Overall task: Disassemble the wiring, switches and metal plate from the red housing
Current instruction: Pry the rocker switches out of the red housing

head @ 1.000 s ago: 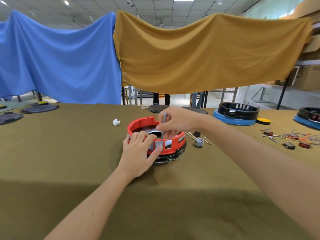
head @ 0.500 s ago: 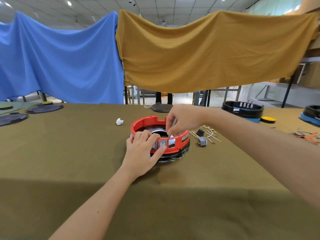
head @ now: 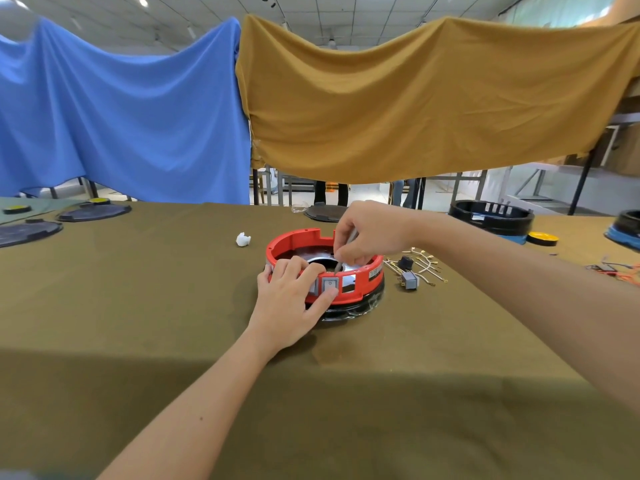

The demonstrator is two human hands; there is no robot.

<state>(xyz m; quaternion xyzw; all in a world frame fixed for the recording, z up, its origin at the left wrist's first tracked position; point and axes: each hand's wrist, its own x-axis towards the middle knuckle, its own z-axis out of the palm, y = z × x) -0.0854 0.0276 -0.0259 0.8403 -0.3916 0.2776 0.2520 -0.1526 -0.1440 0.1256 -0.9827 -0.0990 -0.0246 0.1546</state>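
A round red housing (head: 301,241) stands on a black base in the middle of the olive-covered table (head: 138,306). A grey rocker switch (head: 329,284) sits in its front wall, beside empty rectangular openings. My left hand (head: 290,299) grips the front rim, thumb pressing just below the switch. My right hand (head: 372,233) hovers over the housing and holds a thin grey tool (head: 343,252), tip pointing down inside behind the switch. A shiny metal plate (head: 318,259) lies inside, partly hidden.
Removed switches (head: 408,277) and loose wires (head: 427,265) lie just right of the housing. A small white piece (head: 243,239) sits to the left. Black housings (head: 491,216) stand at the far right, dark discs (head: 93,212) at the far left, more wires (head: 616,270) at the right edge.
My right hand has lowered and angled the grey tool down into the housing behind the switch. The left hand keeps its grip on the front rim. The view has shifted slightly.
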